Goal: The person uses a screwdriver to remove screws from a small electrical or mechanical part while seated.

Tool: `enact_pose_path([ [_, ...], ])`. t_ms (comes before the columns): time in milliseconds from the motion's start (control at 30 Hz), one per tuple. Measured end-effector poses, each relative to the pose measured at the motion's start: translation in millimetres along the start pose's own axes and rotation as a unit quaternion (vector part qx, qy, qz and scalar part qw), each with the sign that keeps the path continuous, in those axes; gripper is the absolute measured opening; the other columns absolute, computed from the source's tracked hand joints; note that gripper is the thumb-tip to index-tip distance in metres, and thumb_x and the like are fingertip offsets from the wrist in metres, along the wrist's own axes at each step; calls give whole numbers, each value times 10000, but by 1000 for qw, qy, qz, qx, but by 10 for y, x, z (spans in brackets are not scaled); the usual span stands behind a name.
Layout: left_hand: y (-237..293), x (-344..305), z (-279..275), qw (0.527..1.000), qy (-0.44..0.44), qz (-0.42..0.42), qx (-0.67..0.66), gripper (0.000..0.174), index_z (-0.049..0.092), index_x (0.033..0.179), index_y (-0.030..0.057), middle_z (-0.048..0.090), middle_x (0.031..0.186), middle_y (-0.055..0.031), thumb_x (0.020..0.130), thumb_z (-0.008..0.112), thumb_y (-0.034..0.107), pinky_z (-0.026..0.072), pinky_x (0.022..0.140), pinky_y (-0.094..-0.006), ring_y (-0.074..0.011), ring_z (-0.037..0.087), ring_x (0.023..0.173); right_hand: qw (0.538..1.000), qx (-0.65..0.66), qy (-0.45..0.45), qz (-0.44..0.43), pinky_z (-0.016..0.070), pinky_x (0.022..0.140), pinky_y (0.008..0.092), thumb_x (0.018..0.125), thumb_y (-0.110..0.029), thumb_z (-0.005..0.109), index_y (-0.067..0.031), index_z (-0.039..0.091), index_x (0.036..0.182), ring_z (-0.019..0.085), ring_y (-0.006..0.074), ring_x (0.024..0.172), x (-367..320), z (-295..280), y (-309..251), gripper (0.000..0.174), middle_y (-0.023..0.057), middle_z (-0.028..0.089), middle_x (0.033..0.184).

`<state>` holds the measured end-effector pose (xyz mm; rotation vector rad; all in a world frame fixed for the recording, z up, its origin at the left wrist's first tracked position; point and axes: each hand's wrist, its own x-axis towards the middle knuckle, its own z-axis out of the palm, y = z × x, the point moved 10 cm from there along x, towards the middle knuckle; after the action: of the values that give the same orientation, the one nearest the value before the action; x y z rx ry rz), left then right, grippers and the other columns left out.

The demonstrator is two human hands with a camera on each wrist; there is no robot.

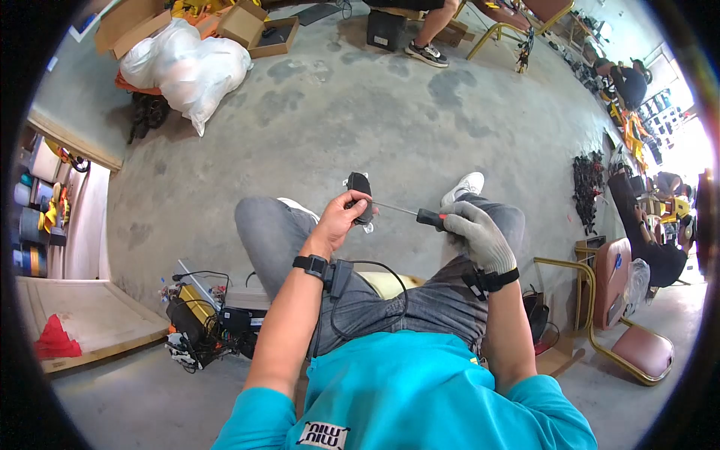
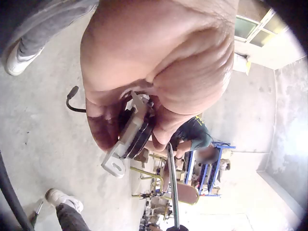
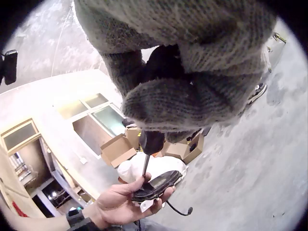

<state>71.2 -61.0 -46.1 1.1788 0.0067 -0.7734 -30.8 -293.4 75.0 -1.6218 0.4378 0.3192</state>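
A small black oval part (image 1: pixel 361 196) with light metal tabs is gripped between the thumb and fingers of the bare left hand (image 1: pixel 341 219). The gloved right hand (image 1: pixel 477 234) holds a screwdriver by its black handle (image 1: pixel 430 218), its fingers curled round it. The thin shaft reaches across to the part, near the left thumb; whether the tip touches a screw cannot be told. In the left wrist view a pale metal bracket (image 2: pixel 114 163) sticks out of the part below the fingers. A short black cable (image 3: pixel 179 210) hangs off the part in the right wrist view.
White bags (image 1: pixel 184 71) and cardboard boxes stand at the upper left. Electronics and cables (image 1: pixel 202 322) lie beside the left leg. A pink chair (image 1: pixel 641 351) is at the right, and a wooden panel (image 1: pixel 105 315) with red cloth at the left.
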Motion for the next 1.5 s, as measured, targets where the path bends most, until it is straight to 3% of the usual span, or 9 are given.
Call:
enact_pose_path([
  [233,26,-14,11,1000,-3,19,6,128,651,1138,86,669,1126,-43,1041,580,130,545,899,-320,-187,688,1085,999,-27,4,-18,473,614,235,916,-251,624,0,664,1135,581,92,656,-76,24,-38,335,30,614,811],
  [300,36,-6,-12,1000,15,20,-6,123,656,1120,35,669,1074,-67,1030,586,80,560,879,-334,-200,695,1033,1000,-23,7,-10,476,619,237,915,-254,626,0,662,1147,582,93,660,-107,15,-39,345,32,613,816],
  [400,19,-1,-18,1000,21,9,3,126,654,1123,27,662,1068,-70,1028,589,80,560,872,-334,-202,696,1032,1000,-19,15,-13,484,630,243,912,-259,629,2,659,1166,584,97,670,-95,-24,-36,365,35,610,821],
  [867,21,-2,9,999,14,13,31,116,663,1106,23,662,1071,-67,1012,609,63,538,887,-311,-195,701,1022,999,-28,19,-5,495,657,251,902,-240,646,1,659,1197,586,100,691,-131,-9,-65,381,32,606,825],
  [1067,31,19,25,996,2,31,88,105,677,1076,20,670,1049,-58,1005,619,71,535,873,-306,-177,697,998,995,-80,34,-57,496,666,255,891,-182,665,10,660,1196,583,101,697,-167,-17,-214,360,27,608,832],
  [1133,23,33,11,994,-2,36,102,105,680,1071,19,672,1046,-56,1003,622,76,533,871,-303,-173,696,992,993,-72,48,-75,472,618,255,895,-166,651,32,650,1194,569,94,667,-177,-22,-255,359,21,616,812],
  [1233,-11,33,10,994,-9,27,109,96,655,1082,36,668,1045,-53,1009,622,90,527,882,-309,-180,692,1027,993,-55,88,-52,477,607,261,900,-154,638,20,659,1188,569,99,652,-197,-30,-272,337,20,620,812],
  [1367,-17,35,11,994,-10,15,105,103,655,1084,31,672,1045,-53,1009,623,95,529,884,-318,-177,692,1021,992,-46,110,-46,488,628,265,899,-139,629,12,650,1195,580,102,670,-207,-29,-263,333,24,624,816],
  [1500,2,16,12,994,-7,14,104,87,662,1063,38,679,1037,-53,1008,624,94,532,877,-310,-176,693,1023,985,-100,102,-92,498,657,269,889,-116,635,18,624,1197,591,104,693,-224,-16,-319,336,32,622,820],
])
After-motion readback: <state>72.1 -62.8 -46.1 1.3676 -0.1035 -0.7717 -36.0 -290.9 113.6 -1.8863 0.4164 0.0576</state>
